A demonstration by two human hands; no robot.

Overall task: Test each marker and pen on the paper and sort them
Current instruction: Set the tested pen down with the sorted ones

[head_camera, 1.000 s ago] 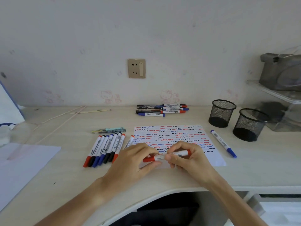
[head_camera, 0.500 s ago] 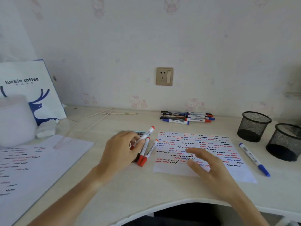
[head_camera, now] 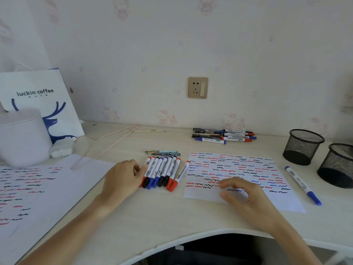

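Observation:
A sheet of test paper [head_camera: 240,169] covered in red, blue and black squiggles lies in front of me. Left of it is a tight row of several capped markers [head_camera: 162,172], red, black and blue, with one red-capped marker [head_camera: 181,174] lying slightly apart by the paper's edge. My left hand [head_camera: 122,178] rests at the row's left side, fingertips touching the outermost red marker, holding nothing. My right hand [head_camera: 246,196] lies palm down on the paper's lower part, fingers spread and empty. A blue marker [head_camera: 302,185] lies alone right of the paper.
A second pile of markers [head_camera: 223,136] lies near the wall. Two black mesh cups [head_camera: 303,147] [head_camera: 338,165] stand at the right. A teal pen [head_camera: 164,153] lies behind the row. Another scribbled sheet [head_camera: 38,197], a white jar [head_camera: 23,136] and a coffee bag [head_camera: 38,98] are at the left.
The red marker my left hand held has been set down at the left end of the row and released. My right hand settled lower on the paper. The view shifted left.

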